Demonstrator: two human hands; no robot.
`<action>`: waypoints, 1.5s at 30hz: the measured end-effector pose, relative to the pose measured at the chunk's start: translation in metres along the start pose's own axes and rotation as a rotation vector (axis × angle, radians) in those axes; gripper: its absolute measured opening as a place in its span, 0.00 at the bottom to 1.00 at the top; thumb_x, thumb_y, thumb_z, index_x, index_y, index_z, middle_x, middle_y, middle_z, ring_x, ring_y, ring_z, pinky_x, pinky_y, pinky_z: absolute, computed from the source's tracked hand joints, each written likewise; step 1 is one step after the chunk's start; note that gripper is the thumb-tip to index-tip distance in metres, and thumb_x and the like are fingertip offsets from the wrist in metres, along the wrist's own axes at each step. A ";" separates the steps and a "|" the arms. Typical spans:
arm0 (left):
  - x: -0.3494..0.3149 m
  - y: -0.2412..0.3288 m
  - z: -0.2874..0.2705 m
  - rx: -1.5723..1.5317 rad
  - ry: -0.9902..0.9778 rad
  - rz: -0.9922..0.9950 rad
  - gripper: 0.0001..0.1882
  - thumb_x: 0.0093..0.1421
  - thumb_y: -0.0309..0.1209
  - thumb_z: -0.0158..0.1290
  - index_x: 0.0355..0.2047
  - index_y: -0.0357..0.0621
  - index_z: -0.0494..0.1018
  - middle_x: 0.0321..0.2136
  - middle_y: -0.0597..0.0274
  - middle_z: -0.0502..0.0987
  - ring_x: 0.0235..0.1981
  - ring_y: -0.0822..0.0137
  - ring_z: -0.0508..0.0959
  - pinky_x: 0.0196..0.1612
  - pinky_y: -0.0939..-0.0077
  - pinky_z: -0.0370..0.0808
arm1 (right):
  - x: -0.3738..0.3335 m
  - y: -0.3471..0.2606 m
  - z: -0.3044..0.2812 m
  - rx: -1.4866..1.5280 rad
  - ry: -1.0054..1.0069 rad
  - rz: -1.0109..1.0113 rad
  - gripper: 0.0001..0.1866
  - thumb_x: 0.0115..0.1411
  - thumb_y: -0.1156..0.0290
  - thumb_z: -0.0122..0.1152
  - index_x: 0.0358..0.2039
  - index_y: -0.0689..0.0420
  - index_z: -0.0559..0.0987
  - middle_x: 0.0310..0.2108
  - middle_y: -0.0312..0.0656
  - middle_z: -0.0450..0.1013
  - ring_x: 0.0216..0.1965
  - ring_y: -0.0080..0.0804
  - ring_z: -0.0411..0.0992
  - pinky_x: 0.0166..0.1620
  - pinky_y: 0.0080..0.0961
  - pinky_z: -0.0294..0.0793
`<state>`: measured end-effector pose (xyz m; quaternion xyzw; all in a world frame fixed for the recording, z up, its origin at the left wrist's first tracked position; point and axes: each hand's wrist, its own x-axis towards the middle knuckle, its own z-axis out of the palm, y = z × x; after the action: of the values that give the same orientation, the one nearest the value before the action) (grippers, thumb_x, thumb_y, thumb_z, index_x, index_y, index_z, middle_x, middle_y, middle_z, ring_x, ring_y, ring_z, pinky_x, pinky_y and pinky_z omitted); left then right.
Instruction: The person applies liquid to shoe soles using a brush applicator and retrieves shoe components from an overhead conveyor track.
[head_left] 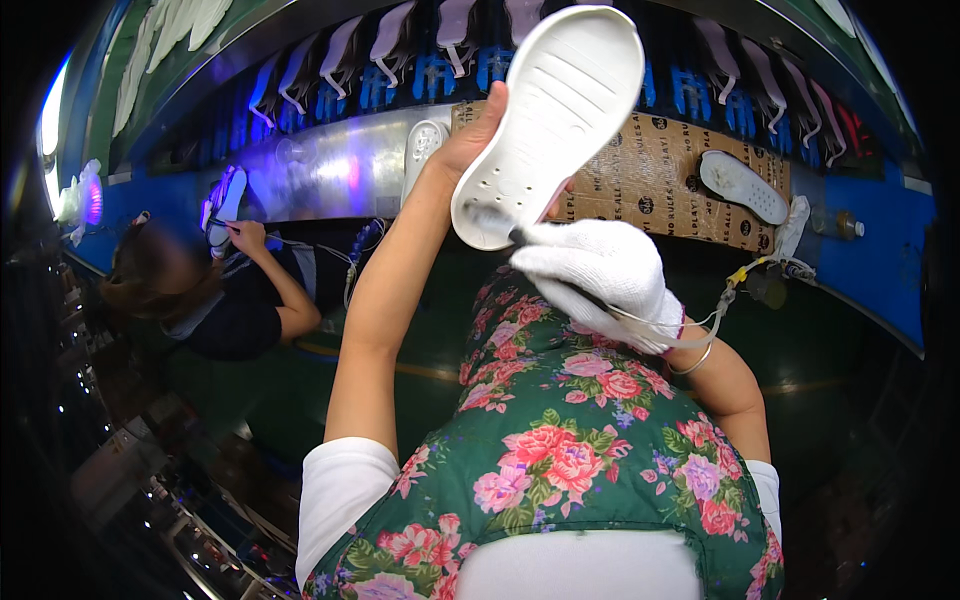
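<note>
A bare left hand [478, 135] grips a white shoe sole [552, 115] by its long edge, fingers closed on the far side and the tread turned up toward the camera. The sole is smooth moulded rubber or foam, oval, with shallow ribs across the forefoot and small round dimples at the heel. Just below it, a right hand [600, 280] in a white knitted cotton glove is clamped around a thin dark-tipped tool [505, 232], whose tip touches the heel end of the sole. A pale cord [700, 325] runs from the gloved hand out to the right.

Beyond both hands runs a counter [340, 170] with a shiny metal face, part of it covered by a sheet of brown printed cardboard [660, 185]. On that cardboard, well right of the gloved hand, lies a second white sole [742, 186], flat and tread up. Above the raised sole a row of dark blue racks carries pale shoe parts [395, 40].

Below the hands, a green apron [570, 440] printed with pink and red flowers fills the foreground. Far left of the bare hand, another person [215, 295] in dark clothing bends over a sole under violet light.
</note>
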<state>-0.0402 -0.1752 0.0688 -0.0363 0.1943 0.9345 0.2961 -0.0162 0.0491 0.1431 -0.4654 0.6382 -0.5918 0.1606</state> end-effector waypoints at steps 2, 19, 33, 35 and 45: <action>0.002 0.005 0.002 0.144 0.054 -0.029 0.47 0.56 0.69 0.46 0.63 0.45 0.64 0.48 0.44 0.77 0.39 0.47 0.83 0.36 0.53 0.84 | 0.003 0.000 -0.001 -0.216 -0.021 -0.029 0.14 0.49 0.78 0.67 0.39 0.57 0.82 0.34 0.45 0.79 0.29 0.38 0.78 0.30 0.29 0.77; 0.012 0.035 0.070 1.305 0.371 -0.511 0.50 0.57 0.74 0.38 0.61 0.42 0.69 0.57 0.38 0.70 0.58 0.50 0.73 0.53 0.63 0.76 | 0.011 0.004 0.003 -0.190 -0.075 -0.160 0.14 0.50 0.79 0.67 0.39 0.56 0.81 0.35 0.43 0.78 0.32 0.39 0.78 0.35 0.30 0.78; 0.029 0.040 0.052 1.493 0.252 -0.529 0.56 0.53 0.79 0.37 0.62 0.39 0.68 0.62 0.38 0.64 0.64 0.46 0.65 0.63 0.57 0.65 | 0.007 0.011 -0.016 -0.340 -0.055 -0.134 0.12 0.51 0.77 0.67 0.37 0.52 0.82 0.32 0.43 0.78 0.33 0.42 0.79 0.39 0.32 0.79; 0.029 0.037 0.031 1.577 0.338 -0.528 0.55 0.54 0.78 0.36 0.62 0.41 0.67 0.63 0.39 0.64 0.64 0.46 0.66 0.63 0.58 0.65 | 0.008 0.009 -0.013 -0.161 -0.091 -0.124 0.14 0.52 0.77 0.67 0.40 0.51 0.81 0.32 0.43 0.78 0.33 0.43 0.79 0.38 0.32 0.79; 0.020 0.031 0.004 0.754 0.390 -0.194 0.42 0.65 0.67 0.35 0.62 0.45 0.68 0.59 0.52 0.72 0.55 0.59 0.76 0.55 0.67 0.74 | -0.002 0.005 -0.006 0.175 0.191 0.216 0.10 0.55 0.79 0.67 0.39 0.62 0.83 0.34 0.43 0.80 0.35 0.27 0.79 0.39 0.23 0.78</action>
<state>-0.0738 -0.1862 0.0794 -0.1195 0.5699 0.7418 0.3329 -0.0221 0.0534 0.1394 -0.3202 0.6427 -0.6661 0.2018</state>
